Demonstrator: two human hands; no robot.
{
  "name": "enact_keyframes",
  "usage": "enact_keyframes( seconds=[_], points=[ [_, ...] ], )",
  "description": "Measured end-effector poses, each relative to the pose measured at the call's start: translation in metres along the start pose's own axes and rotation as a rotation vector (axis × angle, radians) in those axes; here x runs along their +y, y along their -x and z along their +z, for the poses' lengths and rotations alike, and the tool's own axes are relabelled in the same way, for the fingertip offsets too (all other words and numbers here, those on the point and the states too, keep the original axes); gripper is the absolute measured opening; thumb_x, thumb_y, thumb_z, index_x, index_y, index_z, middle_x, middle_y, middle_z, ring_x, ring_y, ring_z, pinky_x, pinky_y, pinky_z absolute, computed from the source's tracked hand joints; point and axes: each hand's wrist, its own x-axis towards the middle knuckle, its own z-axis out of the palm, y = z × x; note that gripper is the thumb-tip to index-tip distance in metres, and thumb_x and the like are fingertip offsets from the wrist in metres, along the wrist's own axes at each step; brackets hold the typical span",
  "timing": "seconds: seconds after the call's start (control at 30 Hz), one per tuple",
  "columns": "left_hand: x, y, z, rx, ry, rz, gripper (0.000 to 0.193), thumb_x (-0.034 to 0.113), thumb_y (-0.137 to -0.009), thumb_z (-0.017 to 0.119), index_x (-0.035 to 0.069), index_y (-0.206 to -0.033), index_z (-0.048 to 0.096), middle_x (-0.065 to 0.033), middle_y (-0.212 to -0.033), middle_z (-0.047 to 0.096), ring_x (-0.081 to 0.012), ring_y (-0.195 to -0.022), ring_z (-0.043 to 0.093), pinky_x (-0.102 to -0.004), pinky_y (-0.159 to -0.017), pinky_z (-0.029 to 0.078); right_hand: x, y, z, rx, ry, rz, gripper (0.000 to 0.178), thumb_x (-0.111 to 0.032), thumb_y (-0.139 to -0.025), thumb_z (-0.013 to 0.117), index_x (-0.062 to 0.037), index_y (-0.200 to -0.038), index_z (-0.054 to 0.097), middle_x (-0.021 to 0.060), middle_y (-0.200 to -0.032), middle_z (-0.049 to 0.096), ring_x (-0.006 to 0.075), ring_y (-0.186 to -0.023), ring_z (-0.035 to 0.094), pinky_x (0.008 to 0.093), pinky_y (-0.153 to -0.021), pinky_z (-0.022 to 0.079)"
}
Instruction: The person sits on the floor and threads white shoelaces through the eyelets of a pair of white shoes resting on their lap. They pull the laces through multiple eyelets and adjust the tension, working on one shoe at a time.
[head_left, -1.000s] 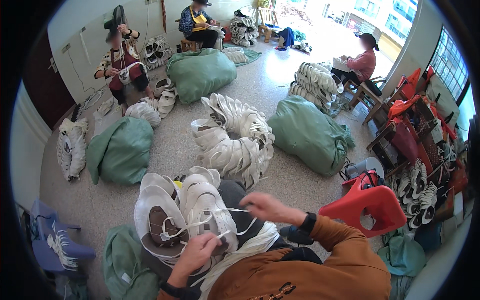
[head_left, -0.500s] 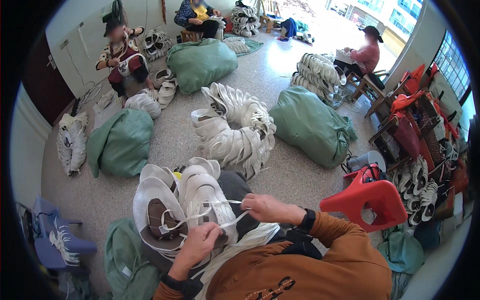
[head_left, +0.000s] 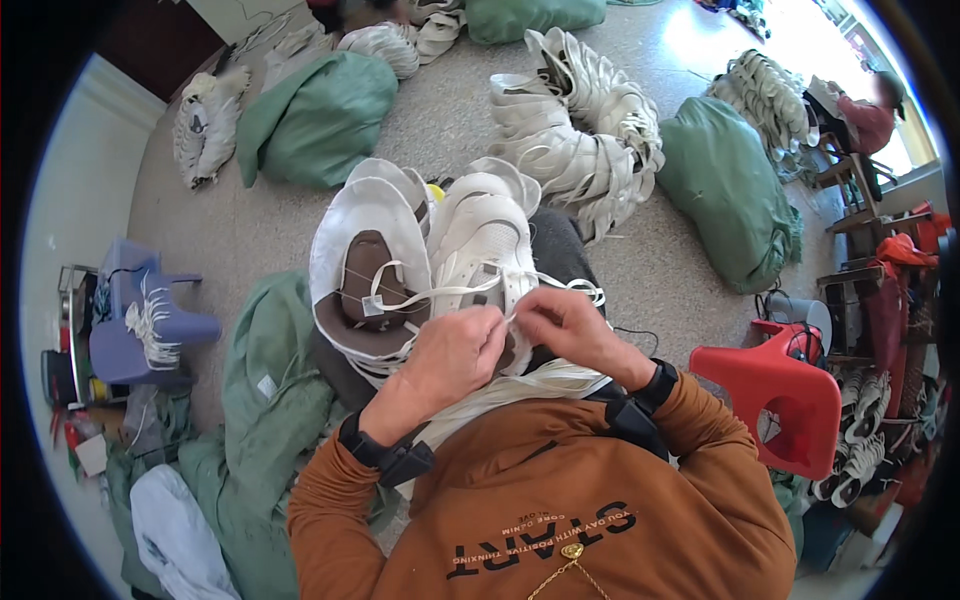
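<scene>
On my lap lies a white shoe upper (head_left: 485,225) with its eyelet area toward me and a white shoelace (head_left: 440,291) strung through it. My left hand (head_left: 455,350) is closed in a pinch at the lace near the lower eyelets. Close against it, my right hand (head_left: 575,328) pinches the lace beside the upper's right edge; the fingertips of both hands nearly meet. To the left rests a second upper (head_left: 322,255), its brown lining showing and a loop of lace lying across it. A bundle of loose white laces (head_left: 530,385) lies across my lap, below the hands.
Green sacks (head_left: 325,120) stand on the floor, with a ring of stacked white uppers (head_left: 590,135) between them. A purple chair (head_left: 135,340) holding laces is at left, a red stool (head_left: 775,385) at right. A person in a pink top (head_left: 868,122) sits at far right.
The view has tilted down and turned left. My right hand has come in from the side, where it held the lace drawn out, to meet my left hand by the eyelets.
</scene>
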Motion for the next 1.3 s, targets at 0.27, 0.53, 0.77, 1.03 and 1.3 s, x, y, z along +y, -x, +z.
enact_keyframes(
  seconds=[0.27, 0.53, 0.77, 1.03, 1.3],
  points=[
    [-0.031, -0.033, -0.025, 0.187, -0.158, 0.103, 0.011, 0.005, -0.087, 0.067, 0.0, -0.096, 0.063, -0.0142, -0.091, 0.058, -0.0332, -0.084, 0.06, -0.0405, -0.075, 0.049, 0.023, -0.028, 0.002, 0.133, -0.293, 0.162, 0.016, -0.019, -0.101, 0.062, -0.0036, -0.099, 0.064, -0.0063, -0.075, 0.057, 0.0004, -0.062, 0.049, 0.018, -0.054, 0.04],
    [-0.057, -0.053, -0.023, 0.093, -0.193, 0.09, 0.06, 0.014, -0.086, 0.073, -0.002, -0.137, 0.045, -0.018, -0.121, 0.056, -0.0255, -0.107, 0.06, -0.0331, -0.092, 0.05, 0.015, -0.029, 0.002, 0.135, -0.226, 0.129, 0.011, -0.013, -0.101, 0.059, -0.0025, -0.099, 0.06, -0.005, -0.078, 0.059, 0.0019, -0.065, 0.049, 0.0192, -0.057, 0.04],
    [-0.063, -0.087, -0.059, -0.201, 0.221, -0.304, 0.066, 0.023, -0.084, 0.078, -0.003, -0.134, 0.045, -0.0158, -0.108, 0.061, -0.0171, -0.093, 0.061, -0.0319, -0.082, 0.051, -0.004, -0.003, 0.016, -0.04, 0.263, -0.397, 0.014, -0.005, -0.092, 0.062, -0.0043, -0.105, 0.056, 0.0132, -0.091, 0.063, 0.0349, -0.069, 0.063, 0.0398, -0.059, 0.052],
    [-0.062, -0.084, -0.038, 0.029, -0.174, 0.091, 0.049, 0.029, -0.08, 0.082, 0.002, -0.113, 0.058, -0.0082, -0.097, 0.056, -0.0202, -0.087, 0.056, -0.032, -0.078, 0.047, -0.009, -0.006, 0.019, -0.107, 0.623, -0.539, 0.015, -0.005, -0.085, 0.064, -0.0054, -0.092, 0.051, 0.0082, -0.074, 0.052, 0.0265, -0.053, 0.059, 0.0394, -0.046, 0.046],
    [-0.052, -0.087, -0.046, -0.031, 0.113, -0.011, 0.026, 0.015, -0.082, 0.074, 0.001, -0.096, 0.057, -0.006, -0.085, 0.054, -0.0181, -0.081, 0.051, -0.0316, -0.07, 0.043, 0.0, 0.008, 0.02, 0.039, 0.598, -0.633, 0.017, -0.007, -0.078, 0.063, -0.006, -0.09, 0.051, 0.0072, -0.075, 0.05, 0.025, -0.057, 0.058, 0.037, -0.049, 0.046]
  ],
)
